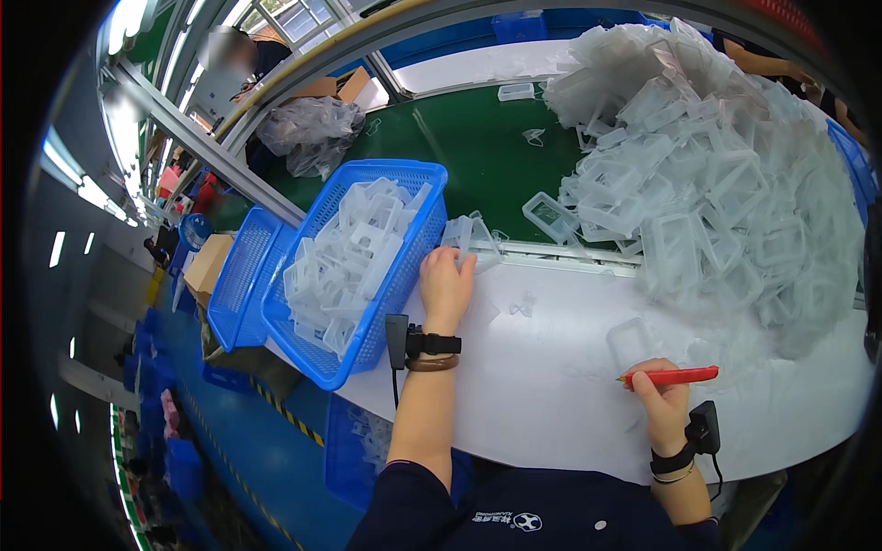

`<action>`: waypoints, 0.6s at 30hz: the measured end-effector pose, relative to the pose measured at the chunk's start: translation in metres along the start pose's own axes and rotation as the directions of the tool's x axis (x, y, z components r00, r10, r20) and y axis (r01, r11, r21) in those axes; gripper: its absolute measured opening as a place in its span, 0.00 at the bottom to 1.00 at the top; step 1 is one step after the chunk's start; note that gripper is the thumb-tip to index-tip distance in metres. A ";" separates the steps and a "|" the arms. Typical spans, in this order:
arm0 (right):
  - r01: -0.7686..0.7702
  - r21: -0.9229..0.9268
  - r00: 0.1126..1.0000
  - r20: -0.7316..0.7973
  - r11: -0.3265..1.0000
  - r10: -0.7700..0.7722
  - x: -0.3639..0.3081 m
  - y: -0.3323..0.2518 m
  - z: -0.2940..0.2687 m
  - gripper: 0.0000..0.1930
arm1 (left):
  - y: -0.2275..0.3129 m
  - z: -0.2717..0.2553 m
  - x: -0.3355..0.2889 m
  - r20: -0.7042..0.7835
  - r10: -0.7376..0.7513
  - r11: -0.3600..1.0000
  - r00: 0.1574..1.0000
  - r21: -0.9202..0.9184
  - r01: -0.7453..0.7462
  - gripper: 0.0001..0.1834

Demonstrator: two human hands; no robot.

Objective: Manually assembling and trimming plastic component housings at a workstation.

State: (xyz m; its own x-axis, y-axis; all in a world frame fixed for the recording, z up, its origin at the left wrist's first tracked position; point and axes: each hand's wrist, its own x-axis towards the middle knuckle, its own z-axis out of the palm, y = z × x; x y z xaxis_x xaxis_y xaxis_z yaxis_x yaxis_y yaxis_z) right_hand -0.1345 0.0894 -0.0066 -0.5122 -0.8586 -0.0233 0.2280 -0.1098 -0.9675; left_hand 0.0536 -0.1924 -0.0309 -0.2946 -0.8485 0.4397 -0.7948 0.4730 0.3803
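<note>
My right hand (pixel 663 404) grips a slim red pen-shaped tool (pixel 684 376), its narrow tip pointing left above the white table. Beside that tip lies a clear plastic frame (pixel 628 342). My left hand (pixel 446 286) reaches forward along the right side of a blue basket (pixel 344 378). Its fingers are slightly bent with the thumb apart, against a few clear plastic pieces (pixel 474 235) at the table's far edge; whether it touches them is hard to tell. Translucent plastic frames (pixel 354 248) fill the basket.
A large heap of clear frames (pixel 707 202) covers the right side. Beyond the white table (pixel 524 386) runs a green belt surface (pixel 459 138) with a plastic bag (pixel 314 129). Another blue basket (pixel 241 285) stands left. A blue bin (pixel 354 459) sits below. A person (pixel 248 60) stands far left.
</note>
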 end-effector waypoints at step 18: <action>-0.231 0.584 0.954 0.292 0.778 0.064 0.005 -0.022 -0.010 0.09 | 0.143 -0.060 -0.113 0.150 0.339 0.544 0.929 -0.837 -0.064 0.23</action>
State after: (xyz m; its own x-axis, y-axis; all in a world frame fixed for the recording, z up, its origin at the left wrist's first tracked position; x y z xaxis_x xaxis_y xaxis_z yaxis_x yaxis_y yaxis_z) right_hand -0.1507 0.0924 0.0124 -0.2327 -0.9725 -0.0103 0.7794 -0.1801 -0.6001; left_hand 0.0054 -0.0148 0.0230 -0.6223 -0.6633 0.4156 0.0307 0.5099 0.8597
